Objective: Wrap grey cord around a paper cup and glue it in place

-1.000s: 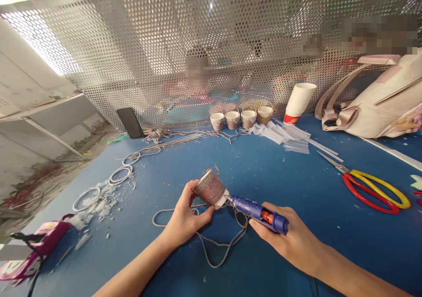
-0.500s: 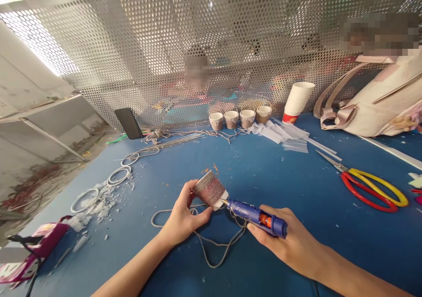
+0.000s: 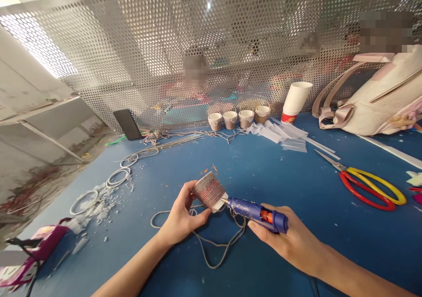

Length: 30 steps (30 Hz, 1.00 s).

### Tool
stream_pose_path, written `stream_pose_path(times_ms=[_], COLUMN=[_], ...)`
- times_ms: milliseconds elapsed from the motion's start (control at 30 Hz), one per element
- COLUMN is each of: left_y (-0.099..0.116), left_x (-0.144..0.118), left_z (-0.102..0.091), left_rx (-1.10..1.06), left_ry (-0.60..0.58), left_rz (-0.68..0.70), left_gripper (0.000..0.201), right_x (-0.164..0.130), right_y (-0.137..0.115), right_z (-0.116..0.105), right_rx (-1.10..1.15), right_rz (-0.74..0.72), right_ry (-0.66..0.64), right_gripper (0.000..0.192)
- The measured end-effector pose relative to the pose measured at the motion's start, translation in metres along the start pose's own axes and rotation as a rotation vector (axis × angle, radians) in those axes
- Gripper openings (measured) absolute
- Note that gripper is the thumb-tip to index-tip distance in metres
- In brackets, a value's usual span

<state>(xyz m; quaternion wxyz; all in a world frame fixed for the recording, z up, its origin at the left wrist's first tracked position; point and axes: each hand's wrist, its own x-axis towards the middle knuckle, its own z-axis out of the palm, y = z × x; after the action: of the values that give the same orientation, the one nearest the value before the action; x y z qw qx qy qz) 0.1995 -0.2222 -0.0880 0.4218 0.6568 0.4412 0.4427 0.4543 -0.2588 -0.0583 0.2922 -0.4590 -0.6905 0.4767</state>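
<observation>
Tilted on its side, a paper cup (image 3: 210, 190) wrapped in grey cord is held by my left hand (image 3: 184, 215), thumb near the rim and fingers behind. A bare white strip of the cup shows at its right end. My right hand (image 3: 290, 237) is closed around a blue hot glue gun (image 3: 255, 212), whose metal nozzle meets the cup at the border of the cord and the white strip. Loose grey cord (image 3: 216, 244) trails from the cup in loops on the blue table below.
Several small cord-wrapped cups (image 3: 230, 120) line the back by a perforated metal screen (image 3: 148, 46). A stack of paper cups (image 3: 296, 101), white strips (image 3: 280, 134), scissors (image 3: 372, 187) and a bag (image 3: 379, 99) are right. Phone (image 3: 127, 124), white rings (image 3: 118, 177) and power strip (image 3: 36, 253) lie left.
The cup has turned slightly in my left hand, and the glue gun's tip has shifted a little along its edge. Both hands keep their grips.
</observation>
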Motion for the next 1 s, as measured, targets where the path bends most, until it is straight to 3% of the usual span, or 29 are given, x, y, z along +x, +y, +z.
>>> stream_pose_path(times_ms=[267, 567, 833, 1000], left_y=[0.000, 0.000, -0.001, 0.002], left_x=[0.002, 0.001, 0.003, 0.002], left_z=[-0.001, -0.001, -0.002, -0.004], left_rx=[-0.116, -0.120, -0.148, -0.202], left_ry=[0.011, -0.019, 0.024, 0.063], left_rz=[-0.023, -0.038, -0.070, -0.123], left_gripper=[0.044, 0.044, 0.046, 0.050], right_x=[0.004, -0.001, 0.005, 0.011], right_y=[-0.005, -0.004, 0.008, 0.014], right_z=[-0.009, 0.003, -0.008, -0.010], right_rx=[0.061, 0.055, 0.167, 0.276], right_rz=[0.048, -0.026, 0.172, 0.174], right_ry=[-0.017, -0.007, -0.074, -0.051], right_gripper=[0.034, 0.027, 0.041, 0.039])
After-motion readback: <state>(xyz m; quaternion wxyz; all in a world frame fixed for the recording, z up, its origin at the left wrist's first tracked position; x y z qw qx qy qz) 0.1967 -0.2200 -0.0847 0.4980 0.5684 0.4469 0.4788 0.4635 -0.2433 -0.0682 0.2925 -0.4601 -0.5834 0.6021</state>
